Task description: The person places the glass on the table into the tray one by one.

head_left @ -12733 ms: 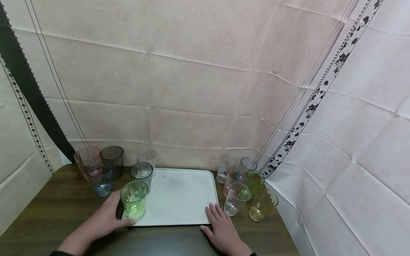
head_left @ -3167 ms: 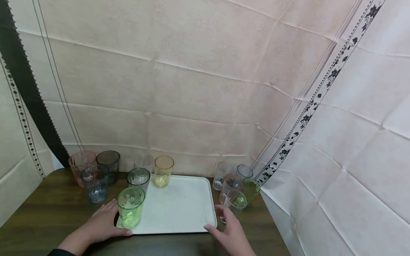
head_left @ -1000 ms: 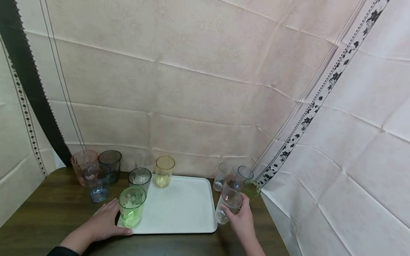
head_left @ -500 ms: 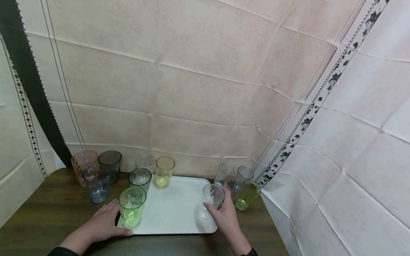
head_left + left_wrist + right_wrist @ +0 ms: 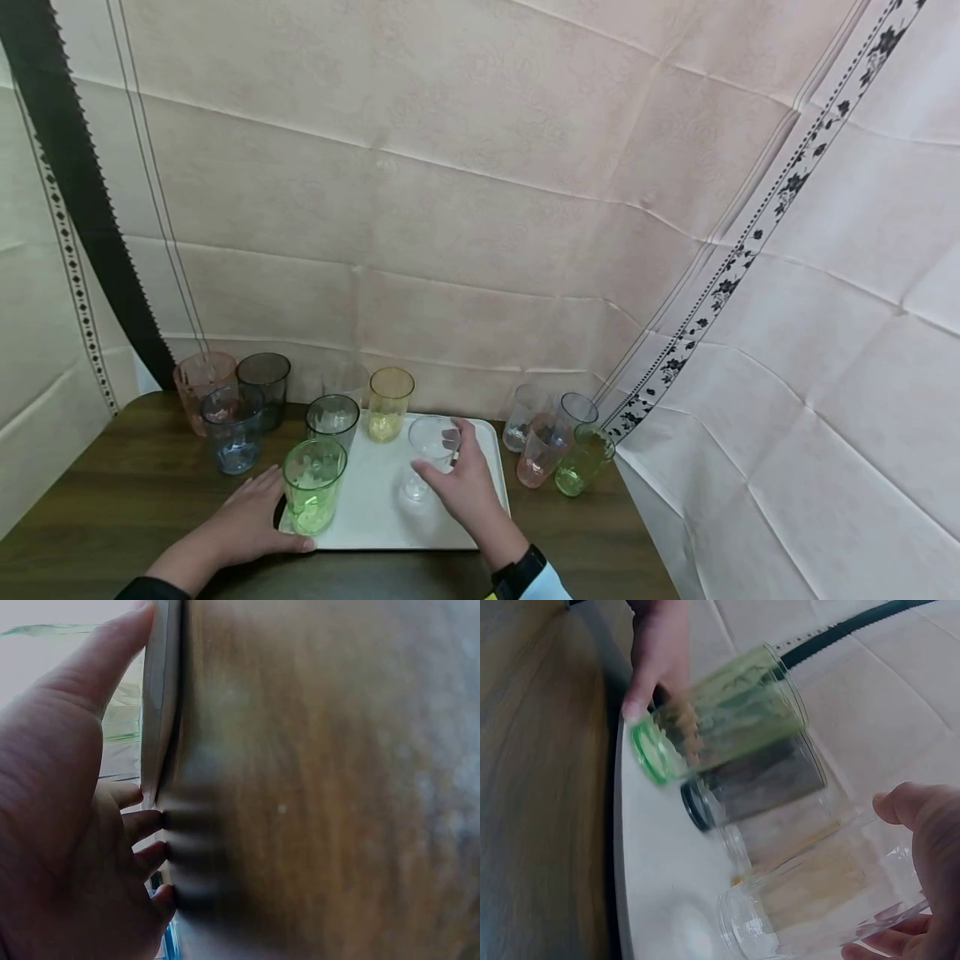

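Note:
My right hand point(image 5: 471, 483) holds a clear drinking glass point(image 5: 429, 446) above the white tray point(image 5: 367, 529), thumb on one side and fingers on the other. The right wrist view shows the glass point(image 5: 821, 900) tilted, with its base close to the tray; whether it touches is hard to tell. My left hand point(image 5: 243, 521) rests at the tray's front left corner. In the left wrist view its thumb lies on the tray edge point(image 5: 159, 690) and the fingers spread on the table. Beside it on the tray stand a green glass point(image 5: 311, 492), a grey glass point(image 5: 335, 415) and a yellow glass point(image 5: 388, 404).
Left of the tray stand a pink glass point(image 5: 197, 375), a dark glass point(image 5: 266, 392) and a blue glass point(image 5: 235, 450). To the right are a pinkish glass point(image 5: 536, 462), a green glass point(image 5: 577, 475) and others. Cloth hangs behind the wooden table point(image 5: 112, 500).
My right hand has picked the clear glass up from beside the tray and moved it left over the tray. Earlier, the yellow glass went from the right group onto the tray. The left hand stays put.

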{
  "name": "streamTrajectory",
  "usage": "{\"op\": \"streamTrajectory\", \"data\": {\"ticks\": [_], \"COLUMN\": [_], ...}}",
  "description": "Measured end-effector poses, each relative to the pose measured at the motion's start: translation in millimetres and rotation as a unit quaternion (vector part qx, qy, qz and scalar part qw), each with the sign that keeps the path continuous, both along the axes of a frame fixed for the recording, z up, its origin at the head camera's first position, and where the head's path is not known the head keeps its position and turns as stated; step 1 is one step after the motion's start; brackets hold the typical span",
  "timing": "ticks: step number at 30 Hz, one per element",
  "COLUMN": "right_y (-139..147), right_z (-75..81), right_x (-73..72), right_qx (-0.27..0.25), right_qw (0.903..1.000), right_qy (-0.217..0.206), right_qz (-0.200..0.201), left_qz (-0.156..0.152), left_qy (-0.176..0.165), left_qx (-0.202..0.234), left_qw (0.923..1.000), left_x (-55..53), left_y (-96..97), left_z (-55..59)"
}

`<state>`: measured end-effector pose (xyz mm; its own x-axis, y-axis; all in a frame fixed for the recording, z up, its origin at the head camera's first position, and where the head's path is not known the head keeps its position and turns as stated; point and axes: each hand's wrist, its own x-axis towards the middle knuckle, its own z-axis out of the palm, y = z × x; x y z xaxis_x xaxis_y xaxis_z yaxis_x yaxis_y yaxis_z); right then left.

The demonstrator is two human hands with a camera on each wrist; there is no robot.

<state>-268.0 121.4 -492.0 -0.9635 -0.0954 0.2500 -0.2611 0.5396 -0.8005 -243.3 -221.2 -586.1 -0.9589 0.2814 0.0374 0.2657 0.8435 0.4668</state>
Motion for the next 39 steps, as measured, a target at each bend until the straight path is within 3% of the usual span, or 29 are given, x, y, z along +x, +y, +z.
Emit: {"op": "streamTrajectory", "data": {"ticks": [9, 26, 39], "right_y": [-35.3, -68.7, -80.1], "right_z": [3.1, -5.0, -11.7], "right_x": [-14.2, -43.5, -46.1], "right_qx": [-0.018, -0.027, -0.011], "right_qw": [0.9991, 0.9993, 0.9989], "right_qy": [0.010, -0.016, -0.041], "right_qz": [0.038, 0.021, 0.022], "left_qz": [0.004, 0.002, 0.005], "left_qy": [-0.020, -0.003, 0.001], "left_qx": [-0.004, 0.005, 0.004], "left_qw": [0.9998, 1.0000, 1.0000], "left_x": [-1.1, 2.9, 4.5], "left_y": [0.4, 1.8, 2.0], "left_z": [1.1, 4.4, 4.3]}}
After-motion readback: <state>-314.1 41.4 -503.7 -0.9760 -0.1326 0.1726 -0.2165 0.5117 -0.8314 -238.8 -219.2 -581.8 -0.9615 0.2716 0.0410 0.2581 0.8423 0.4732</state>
